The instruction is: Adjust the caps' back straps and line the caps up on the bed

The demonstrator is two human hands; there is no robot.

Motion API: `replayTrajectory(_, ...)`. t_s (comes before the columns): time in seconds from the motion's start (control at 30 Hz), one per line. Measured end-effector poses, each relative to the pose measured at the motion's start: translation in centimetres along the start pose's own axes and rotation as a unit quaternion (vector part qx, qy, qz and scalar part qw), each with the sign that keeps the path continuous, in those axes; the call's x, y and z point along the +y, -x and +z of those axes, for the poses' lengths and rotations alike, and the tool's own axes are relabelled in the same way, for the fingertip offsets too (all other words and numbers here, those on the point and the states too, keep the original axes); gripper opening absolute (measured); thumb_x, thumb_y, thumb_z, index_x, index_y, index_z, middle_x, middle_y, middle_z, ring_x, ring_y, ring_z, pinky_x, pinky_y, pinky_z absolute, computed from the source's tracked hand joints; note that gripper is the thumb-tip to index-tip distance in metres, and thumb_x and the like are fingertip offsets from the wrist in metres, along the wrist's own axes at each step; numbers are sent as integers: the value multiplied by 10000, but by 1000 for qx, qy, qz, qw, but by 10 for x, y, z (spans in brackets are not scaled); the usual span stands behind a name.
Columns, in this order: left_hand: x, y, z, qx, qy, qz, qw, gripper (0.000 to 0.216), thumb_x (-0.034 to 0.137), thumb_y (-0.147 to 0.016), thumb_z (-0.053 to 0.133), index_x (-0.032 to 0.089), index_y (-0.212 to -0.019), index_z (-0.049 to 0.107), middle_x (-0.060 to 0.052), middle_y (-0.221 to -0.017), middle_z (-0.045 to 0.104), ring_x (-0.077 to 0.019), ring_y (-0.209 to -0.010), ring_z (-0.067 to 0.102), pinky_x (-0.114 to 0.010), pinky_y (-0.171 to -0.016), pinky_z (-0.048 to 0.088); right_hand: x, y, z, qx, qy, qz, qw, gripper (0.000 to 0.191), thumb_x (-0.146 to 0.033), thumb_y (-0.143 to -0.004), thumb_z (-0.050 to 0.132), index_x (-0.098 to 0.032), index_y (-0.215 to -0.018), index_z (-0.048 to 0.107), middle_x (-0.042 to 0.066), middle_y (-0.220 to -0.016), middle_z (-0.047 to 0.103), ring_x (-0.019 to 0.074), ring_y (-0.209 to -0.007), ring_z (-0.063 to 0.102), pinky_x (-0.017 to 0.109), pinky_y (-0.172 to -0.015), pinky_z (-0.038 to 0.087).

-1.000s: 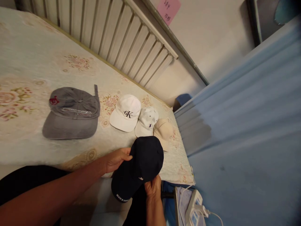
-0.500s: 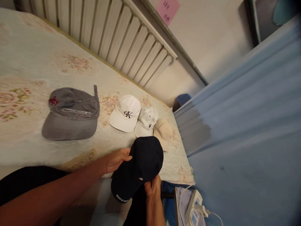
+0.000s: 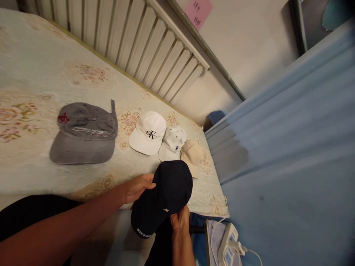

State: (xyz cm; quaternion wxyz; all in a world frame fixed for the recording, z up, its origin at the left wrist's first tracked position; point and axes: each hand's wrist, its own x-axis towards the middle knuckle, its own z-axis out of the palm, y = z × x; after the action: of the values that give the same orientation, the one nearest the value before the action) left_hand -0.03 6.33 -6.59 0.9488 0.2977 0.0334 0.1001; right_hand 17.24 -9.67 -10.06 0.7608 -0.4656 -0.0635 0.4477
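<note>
Both my hands hold a dark navy baseball cap [image 3: 173, 184] over the near edge of the bed, its brim towards the lower left. My left hand [image 3: 140, 187] grips its left side, thumb on top and the other fingers mostly hidden beneath. At the lower right side, my right hand [image 3: 181, 218] is closed on the cap, fingertips hidden under it. Beyond it lie a white cap with black CK letters [image 3: 149, 133], a smaller white cap with a blue logo [image 3: 174, 142] and a beige cap [image 3: 192, 153]. Farther left rests a grey cap [image 3: 85, 135].
The caps lie on a flowered bed cover [image 3: 91, 85]. A slatted rail [image 3: 133, 48] runs along the far side. A blue curtain [image 3: 285, 166] hangs at the right. Low at the right sits a white power strip [image 3: 229, 242] with cables. A pink note [image 3: 198, 13] is on the wall.
</note>
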Motion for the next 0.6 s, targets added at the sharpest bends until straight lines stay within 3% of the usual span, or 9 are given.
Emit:
replayTrajectory(0.4, -3, 1, -7, -8, -12, -2, 1000, 439, 217, -709, 757, 127, -1130, 670, -132, -1006, 734, -242, -844, 691, -336, -789, 511, 1, -3, -2, 4, -30, 17, 999, 261, -285, -726, 682, -146, -942, 728, 75, -1021, 749, 214, -1020, 686, 360, -1039, 452)
replayTrajectory(0.6, -4, 6, -12, -15, -10, 9, 1000, 467, 210, -721, 756, 141, -1171, 655, -131, -1053, 727, -257, -897, 688, -364, -858, 494, 3, -5, -5, 11, -21, 2, 1000, 235, -238, -757, 647, -139, -956, 722, 75, -993, 755, 212, -1048, 675, 363, -1018, 474)
